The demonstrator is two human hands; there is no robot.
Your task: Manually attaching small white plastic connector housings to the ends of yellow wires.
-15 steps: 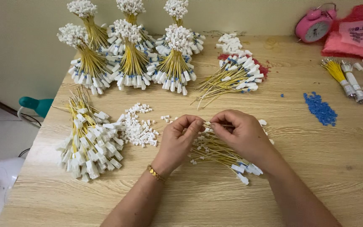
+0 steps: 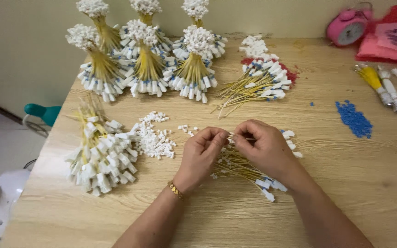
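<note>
At the middle of the wooden table (image 2: 235, 216), your two hands meet over a loose fan of thin yellow wires (image 2: 235, 167) tipped with white plugs. Your left hand (image 2: 201, 154) and right hand (image 2: 263, 146) each pinch the near end of one wire between thumb and fingertips, and the other fingers curl in; the wire itself is too fine to make out clearly. Judging by the table, much looks finished: tied bundles (image 2: 148, 59) stand upright at the back, and another heap (image 2: 102, 154) lies to your left. A pile of small white caps (image 2: 155, 138) just beside your left hand, a spread of wires (image 2: 258, 82) farther back and blue beads (image 2: 354, 119) suggest plenty remains. Both wrists rest low, palms turned toward each other.
</note>
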